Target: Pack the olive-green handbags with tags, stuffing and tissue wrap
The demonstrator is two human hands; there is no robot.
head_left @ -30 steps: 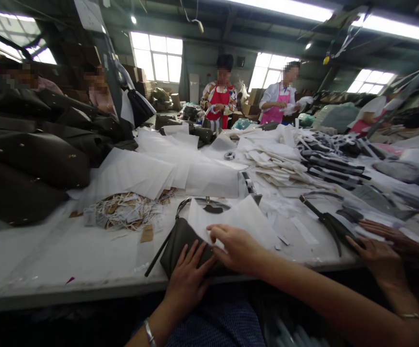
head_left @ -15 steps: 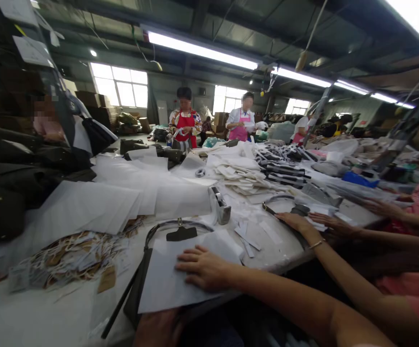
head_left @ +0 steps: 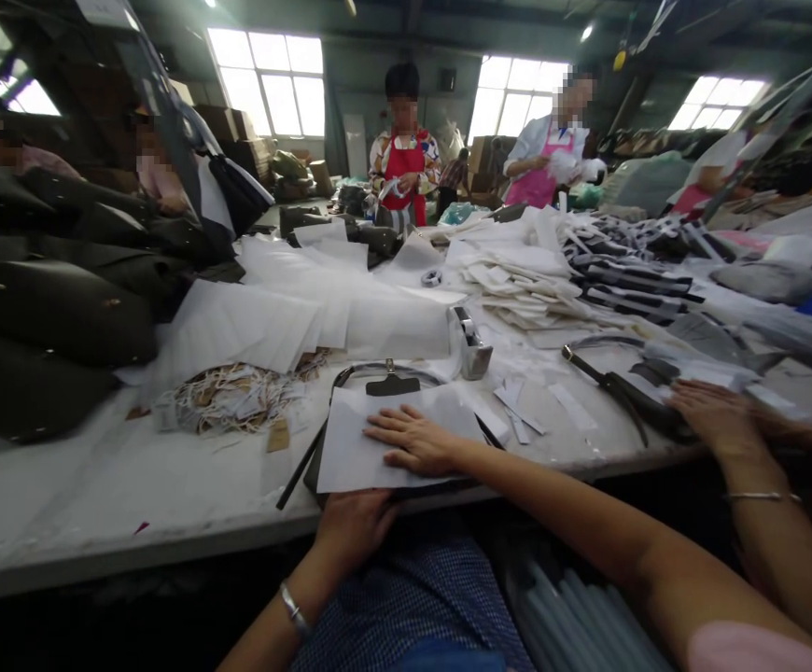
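Note:
My right hand (head_left: 412,441) lies flat, fingers spread, on a white sheet (head_left: 350,434). That sheet covers most of a dark handbag (head_left: 313,467) lying at the table's near edge. Beyond the sheet show the bag's curved handle (head_left: 434,373) and a dark tab (head_left: 392,385) with a metal fitting. My left hand (head_left: 356,525), below a silver bangle, is curled at the bag's near edge, just under the sheet. Its fingertips are partly hidden there, and it appears to grip the bag.
A tape dispenser (head_left: 472,345) stands behind the bag, near white strips (head_left: 518,411). Stacked white sheets (head_left: 259,322) and a heap of stringed tags (head_left: 231,401) lie left; dark bags (head_left: 42,317) are piled further left. A co-worker's hands (head_left: 714,411) touch another bag at right.
The view has tilted down and turned left, bringing my left forearm and bangle into sight. My right hand stays flat on the sheet; my left stays at the bag's near edge.

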